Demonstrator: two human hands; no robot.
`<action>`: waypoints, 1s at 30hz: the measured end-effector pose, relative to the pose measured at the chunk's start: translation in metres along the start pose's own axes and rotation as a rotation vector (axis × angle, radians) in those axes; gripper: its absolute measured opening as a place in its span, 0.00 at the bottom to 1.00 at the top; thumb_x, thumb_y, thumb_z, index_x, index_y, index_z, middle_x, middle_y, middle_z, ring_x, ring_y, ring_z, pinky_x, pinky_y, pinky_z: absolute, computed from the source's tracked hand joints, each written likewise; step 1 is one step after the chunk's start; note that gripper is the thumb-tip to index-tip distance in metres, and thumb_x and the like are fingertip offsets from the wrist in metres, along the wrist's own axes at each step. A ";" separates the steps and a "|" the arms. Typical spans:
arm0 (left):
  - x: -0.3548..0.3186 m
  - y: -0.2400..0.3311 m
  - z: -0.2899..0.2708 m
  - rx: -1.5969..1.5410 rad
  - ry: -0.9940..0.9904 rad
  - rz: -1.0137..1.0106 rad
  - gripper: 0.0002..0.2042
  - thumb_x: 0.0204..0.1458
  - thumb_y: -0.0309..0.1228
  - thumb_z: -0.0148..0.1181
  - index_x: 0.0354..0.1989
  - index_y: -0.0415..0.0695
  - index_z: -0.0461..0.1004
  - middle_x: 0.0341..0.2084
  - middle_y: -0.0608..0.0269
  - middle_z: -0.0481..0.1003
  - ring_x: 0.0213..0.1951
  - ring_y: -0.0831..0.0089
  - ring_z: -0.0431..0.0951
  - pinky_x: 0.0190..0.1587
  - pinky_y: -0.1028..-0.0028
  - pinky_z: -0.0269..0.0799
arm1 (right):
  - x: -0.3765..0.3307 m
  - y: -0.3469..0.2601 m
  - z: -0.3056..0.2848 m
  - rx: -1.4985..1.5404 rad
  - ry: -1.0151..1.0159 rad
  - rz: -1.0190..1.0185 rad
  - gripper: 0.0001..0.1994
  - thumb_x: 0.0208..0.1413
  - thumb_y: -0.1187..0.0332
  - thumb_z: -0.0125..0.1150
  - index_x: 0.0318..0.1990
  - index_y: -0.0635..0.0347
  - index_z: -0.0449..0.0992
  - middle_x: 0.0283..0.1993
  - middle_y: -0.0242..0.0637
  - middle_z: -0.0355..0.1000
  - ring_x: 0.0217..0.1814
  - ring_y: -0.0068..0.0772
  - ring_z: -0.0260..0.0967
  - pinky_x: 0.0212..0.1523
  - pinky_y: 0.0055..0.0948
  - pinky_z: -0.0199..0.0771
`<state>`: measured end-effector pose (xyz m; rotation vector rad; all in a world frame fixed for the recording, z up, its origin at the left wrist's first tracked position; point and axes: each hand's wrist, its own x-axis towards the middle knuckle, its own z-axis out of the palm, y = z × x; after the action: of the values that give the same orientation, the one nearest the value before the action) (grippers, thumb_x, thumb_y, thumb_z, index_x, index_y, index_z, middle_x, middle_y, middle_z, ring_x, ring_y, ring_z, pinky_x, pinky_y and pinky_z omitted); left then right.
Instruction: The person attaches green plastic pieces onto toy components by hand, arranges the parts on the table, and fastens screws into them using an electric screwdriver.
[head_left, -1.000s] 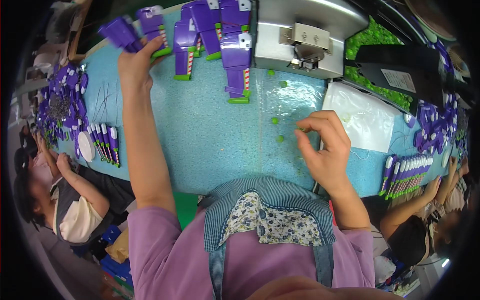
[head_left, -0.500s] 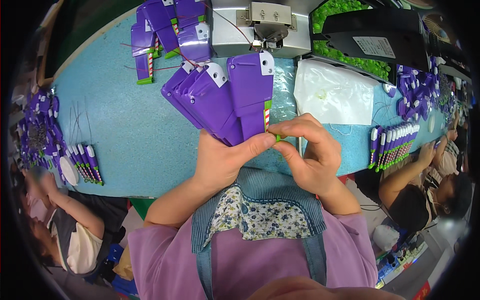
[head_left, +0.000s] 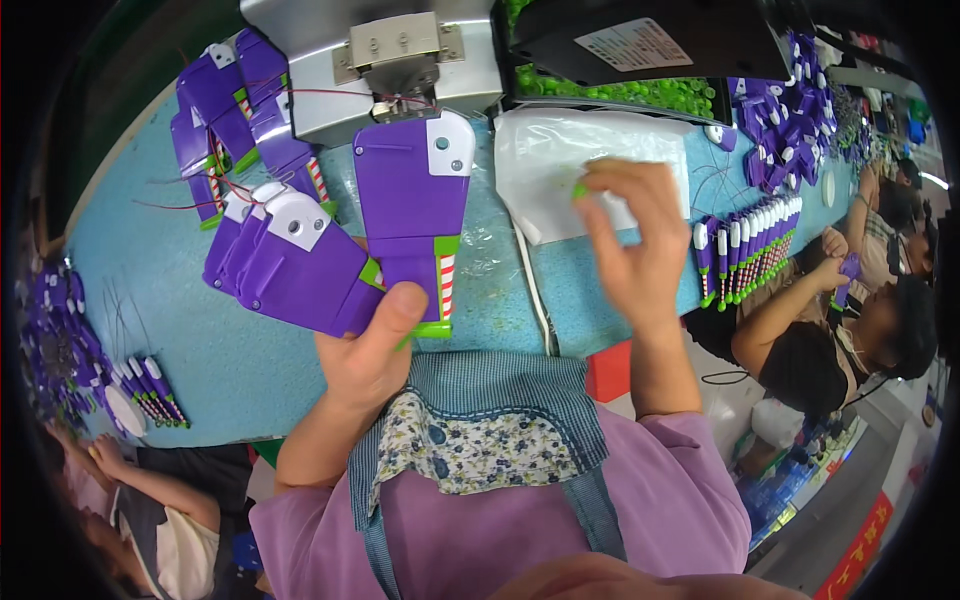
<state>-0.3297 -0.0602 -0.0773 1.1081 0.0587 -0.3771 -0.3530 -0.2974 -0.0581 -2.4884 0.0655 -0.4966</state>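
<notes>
There's the left grip [head_left: 362, 368] clamped on fanned purple parts [head_left: 300, 270] above the blue surface [head_left: 250, 385]; the right grip [head_left: 645, 245] pinches a green piece [head_left: 579, 190] (so tiny!), and a loose pinch could drop it.

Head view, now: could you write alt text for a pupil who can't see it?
A person's left hand holds fanned purple parts above a blue table, while the right hand pinches a small green piece near a white sheet. Beyond are a metal machine and many green pieces.
</notes>
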 end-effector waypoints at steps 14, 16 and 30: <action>-0.001 -0.001 0.010 0.051 0.015 0.058 0.19 0.47 0.15 0.58 0.49 0.39 0.67 0.40 0.63 0.73 0.40 0.74 0.74 0.46 0.72 0.69 | -0.006 0.002 -0.002 0.420 0.009 0.202 0.08 0.42 0.77 0.66 0.33 0.64 0.77 0.39 0.36 0.71 0.42 0.33 0.66 0.47 0.28 0.63; 0.002 -0.006 0.017 0.278 0.028 0.223 0.11 0.48 0.21 0.65 0.40 0.39 0.74 0.31 0.67 0.75 0.31 0.78 0.73 0.34 0.79 0.68 | -0.013 -0.016 0.002 0.612 -0.046 0.252 0.09 0.44 0.77 0.66 0.35 0.66 0.77 0.40 0.39 0.71 0.45 0.31 0.66 0.49 0.27 0.63; -0.005 0.002 0.018 0.383 -0.067 0.188 0.09 0.54 0.27 0.61 0.41 0.37 0.71 0.30 0.64 0.74 0.31 0.76 0.73 0.33 0.76 0.68 | -0.035 -0.049 0.027 0.908 -0.159 0.311 0.10 0.44 0.76 0.69 0.35 0.63 0.77 0.39 0.37 0.71 0.39 0.30 0.65 0.43 0.27 0.64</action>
<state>-0.3367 -0.0743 -0.0664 1.4649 -0.1826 -0.2610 -0.3789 -0.2370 -0.0631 -1.5780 0.1280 -0.1331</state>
